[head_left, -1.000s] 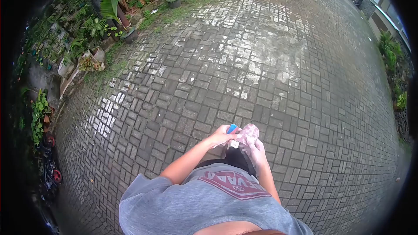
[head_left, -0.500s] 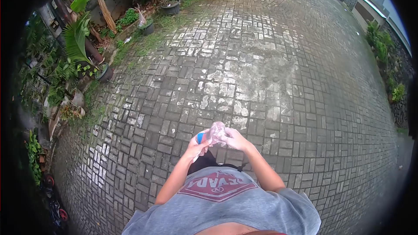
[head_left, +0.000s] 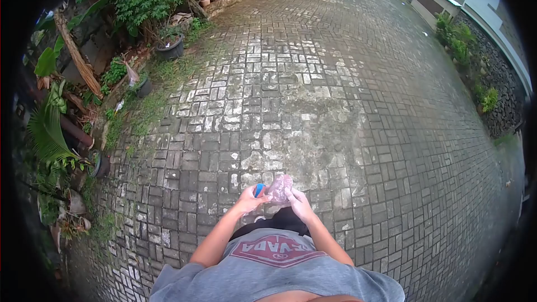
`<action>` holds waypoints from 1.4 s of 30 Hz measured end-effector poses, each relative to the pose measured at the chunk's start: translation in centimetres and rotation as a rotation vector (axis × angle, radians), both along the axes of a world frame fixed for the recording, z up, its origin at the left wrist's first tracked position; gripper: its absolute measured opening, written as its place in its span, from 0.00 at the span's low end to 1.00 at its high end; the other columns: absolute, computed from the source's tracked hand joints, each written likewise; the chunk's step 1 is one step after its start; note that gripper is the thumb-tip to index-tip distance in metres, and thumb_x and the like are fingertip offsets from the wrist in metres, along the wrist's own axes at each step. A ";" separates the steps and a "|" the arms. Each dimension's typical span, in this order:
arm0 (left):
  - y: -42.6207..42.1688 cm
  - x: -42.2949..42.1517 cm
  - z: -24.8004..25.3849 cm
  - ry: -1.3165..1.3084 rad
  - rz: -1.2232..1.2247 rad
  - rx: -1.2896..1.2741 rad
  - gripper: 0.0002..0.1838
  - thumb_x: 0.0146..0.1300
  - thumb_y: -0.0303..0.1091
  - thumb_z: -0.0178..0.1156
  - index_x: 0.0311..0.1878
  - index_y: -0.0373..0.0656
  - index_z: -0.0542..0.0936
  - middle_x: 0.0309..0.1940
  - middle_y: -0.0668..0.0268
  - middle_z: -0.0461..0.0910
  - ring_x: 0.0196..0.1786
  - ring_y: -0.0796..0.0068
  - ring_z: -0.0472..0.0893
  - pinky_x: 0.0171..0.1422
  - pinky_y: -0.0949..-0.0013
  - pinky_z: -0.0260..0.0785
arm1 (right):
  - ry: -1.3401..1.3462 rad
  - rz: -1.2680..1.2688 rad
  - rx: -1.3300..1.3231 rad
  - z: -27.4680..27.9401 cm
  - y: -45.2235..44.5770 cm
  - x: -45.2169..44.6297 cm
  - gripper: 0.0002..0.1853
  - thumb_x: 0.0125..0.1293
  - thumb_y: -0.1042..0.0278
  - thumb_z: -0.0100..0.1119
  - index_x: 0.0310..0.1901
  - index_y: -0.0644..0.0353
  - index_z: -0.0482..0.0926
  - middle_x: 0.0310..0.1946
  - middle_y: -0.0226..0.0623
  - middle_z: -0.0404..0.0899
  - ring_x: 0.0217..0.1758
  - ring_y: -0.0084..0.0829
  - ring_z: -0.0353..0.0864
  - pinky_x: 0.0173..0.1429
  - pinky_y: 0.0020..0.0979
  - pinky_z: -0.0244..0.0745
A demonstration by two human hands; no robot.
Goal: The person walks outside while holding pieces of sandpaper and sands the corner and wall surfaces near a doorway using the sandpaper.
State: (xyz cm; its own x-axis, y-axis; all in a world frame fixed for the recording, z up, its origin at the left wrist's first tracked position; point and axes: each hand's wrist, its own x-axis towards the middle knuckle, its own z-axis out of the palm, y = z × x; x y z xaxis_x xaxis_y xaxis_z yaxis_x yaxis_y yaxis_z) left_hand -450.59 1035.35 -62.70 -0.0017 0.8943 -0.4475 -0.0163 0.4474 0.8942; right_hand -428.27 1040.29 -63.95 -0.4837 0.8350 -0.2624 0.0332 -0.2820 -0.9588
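Note:
In front of my body, both hands are at a rounded pinkish lump (head_left: 279, 188) with whitish, powdery-looking patches; its exact kind is unclear. My right hand (head_left: 300, 203) grips it from the right, thumb across its face. My left hand (head_left: 251, 201) is closed around a small blue object (head_left: 259, 190) with a reddish edge, mostly hidden by the fingers. The left fingertips reach the lump's left side. A whitish film shows on the fingers of the right hand.
Wet-looking brick paving (head_left: 224, 151) with pale worn patches runs ahead. Potted plants, including a dark pot (head_left: 170, 48), and a leaning trunk (head_left: 78, 56) line the left. A stone wall (head_left: 498, 84) with shrubs borders the right.
The view has shifted, with the plants moving left and the paving lower in the picture. The pinkish lump and blue object stay in my hands; the right hand's fingers have shifted on the lump.

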 end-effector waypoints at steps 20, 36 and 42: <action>60.1 -25.5 -4.3 -0.471 0.503 -0.090 0.25 0.77 0.53 0.53 0.64 0.45 0.73 0.37 0.59 0.84 0.29 0.72 0.82 0.33 0.67 0.78 | 0.108 0.122 0.024 3.6 71.7 -27.1 0.09 0.75 0.67 0.59 0.49 0.61 0.82 0.34 0.23 0.83 0.31 0.14 0.78 0.35 0.23 0.74; 122.4 -50.2 -1.5 -0.380 0.169 0.027 0.19 0.74 0.48 0.60 0.56 0.43 0.78 0.42 0.63 0.85 0.36 0.71 0.86 0.37 0.69 0.79 | 0.256 -0.587 -0.048 -0.4 116.8 -45.5 0.07 0.73 0.65 0.63 0.40 0.58 0.82 0.38 0.27 0.83 0.40 0.19 0.78 0.49 0.27 0.73; 141.2 -56.6 -4.9 -0.463 0.300 0.000 0.16 0.75 0.42 0.59 0.55 0.41 0.79 0.38 0.64 0.83 0.36 0.72 0.85 0.43 0.63 0.84 | 0.633 -0.746 -0.319 -3.4 136.9 -51.4 0.21 0.71 0.55 0.60 0.61 0.52 0.73 0.62 0.32 0.76 0.67 0.35 0.74 0.68 0.54 0.72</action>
